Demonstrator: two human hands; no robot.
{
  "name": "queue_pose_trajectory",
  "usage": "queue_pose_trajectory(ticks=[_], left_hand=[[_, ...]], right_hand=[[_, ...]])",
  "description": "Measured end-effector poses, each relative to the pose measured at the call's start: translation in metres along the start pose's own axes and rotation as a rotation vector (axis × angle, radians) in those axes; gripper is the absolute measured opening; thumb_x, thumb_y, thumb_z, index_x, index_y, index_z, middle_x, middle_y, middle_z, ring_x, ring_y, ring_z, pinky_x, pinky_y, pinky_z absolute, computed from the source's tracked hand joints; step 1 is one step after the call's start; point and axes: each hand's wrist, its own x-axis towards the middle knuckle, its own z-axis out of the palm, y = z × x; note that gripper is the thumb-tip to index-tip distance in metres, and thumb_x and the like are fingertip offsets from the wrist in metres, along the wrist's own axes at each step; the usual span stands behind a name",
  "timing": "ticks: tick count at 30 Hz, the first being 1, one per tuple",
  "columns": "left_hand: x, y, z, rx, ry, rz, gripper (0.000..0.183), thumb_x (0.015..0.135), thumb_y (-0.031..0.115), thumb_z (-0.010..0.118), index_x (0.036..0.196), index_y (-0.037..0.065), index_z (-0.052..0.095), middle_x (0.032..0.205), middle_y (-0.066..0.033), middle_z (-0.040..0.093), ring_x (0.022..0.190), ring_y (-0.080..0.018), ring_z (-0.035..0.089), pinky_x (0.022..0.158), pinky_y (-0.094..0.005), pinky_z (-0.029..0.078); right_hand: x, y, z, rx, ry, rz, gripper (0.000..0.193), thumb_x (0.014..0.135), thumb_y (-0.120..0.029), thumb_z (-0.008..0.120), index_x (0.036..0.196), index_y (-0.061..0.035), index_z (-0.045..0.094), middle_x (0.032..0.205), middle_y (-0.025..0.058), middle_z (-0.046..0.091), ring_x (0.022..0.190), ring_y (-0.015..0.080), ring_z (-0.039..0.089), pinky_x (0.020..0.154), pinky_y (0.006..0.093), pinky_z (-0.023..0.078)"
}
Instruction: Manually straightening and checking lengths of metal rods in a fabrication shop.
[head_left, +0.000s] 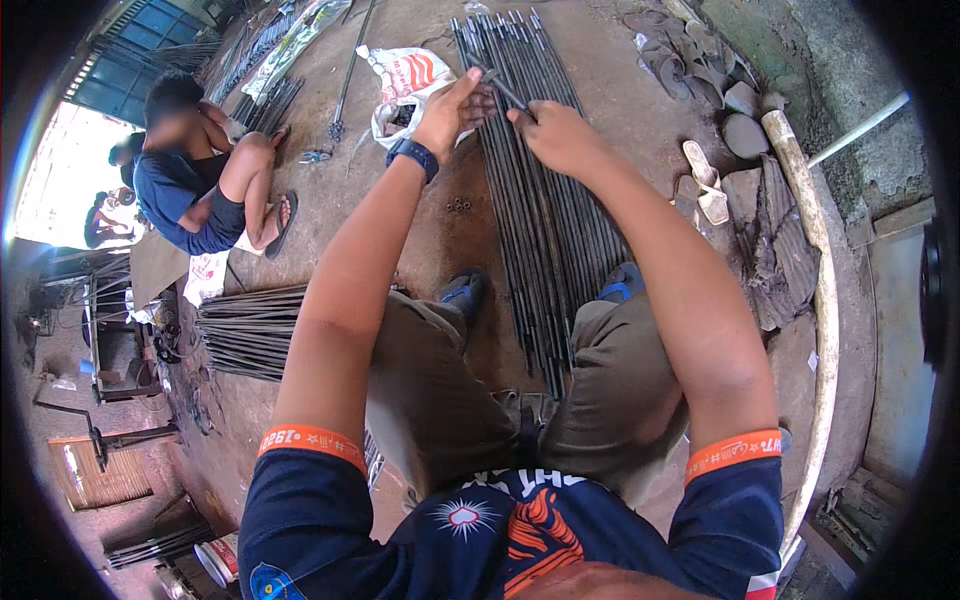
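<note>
My right hand [556,137] is closed round one end of a short dark metal bar [508,92] with a wider head. My left hand [455,112], with a dark watch on its wrist, is at the head end, thumb and fingers bent about it; its exact hold is partly hidden. Both hands are above the far part of a long bundle of dark metal rods [535,210], which lies on the floor and runs back between my feet. Beside my left hand stands a white plastic sack [400,75] with dark small pieces in its mouth.
Several nuts [458,205] lie on the floor left of the rods. Another rod bundle [250,330] lies by my left leg. A person [205,185] sits at the left, near pliers [316,156]. Sandals [706,182] and a pale pole [815,250] are at the right.
</note>
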Motion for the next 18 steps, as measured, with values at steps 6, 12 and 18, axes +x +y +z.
queue_pose_trajectory(ticks=[6,12,18], left_hand=[[-0.001,0.000,0.008,0.066,0.051,0.034,0.039,0.080,0.041,0.064,0.094,0.006,0.059,0.082,-0.0036,0.061,0.076,-0.0137,0.059,0.069,-0.0254,0.044],[0.001,-0.004,-0.007,0.089,0.045,0.015,0.036,0.085,0.040,0.058,0.096,0.005,0.057,0.085,-0.0039,0.060,0.079,-0.0136,0.057,0.072,-0.0269,0.043],[-0.003,0.002,0.014,0.136,0.101,0.062,0.047,0.079,0.046,0.064,0.095,0.002,0.058,0.080,-0.0050,0.060,0.073,-0.0136,0.059,0.067,-0.0244,0.045]], right_hand=[[0.001,0.004,-0.002,-0.021,-0.005,-0.022,0.048,0.089,-0.040,0.047,0.092,0.0062,0.059,0.091,0.0293,0.059,0.092,0.0426,0.057,0.081,0.0469,0.045],[0.000,-0.002,0.000,-0.024,0.008,-0.036,0.050,0.090,-0.042,0.045,0.083,0.0067,0.057,0.089,0.0298,0.057,0.089,0.0441,0.055,0.076,0.0468,0.043],[0.000,0.005,0.002,-0.018,0.031,-0.047,0.049,0.090,-0.040,0.046,0.083,0.0070,0.057,0.085,0.0292,0.058,0.086,0.0444,0.056,0.076,0.0468,0.044]])
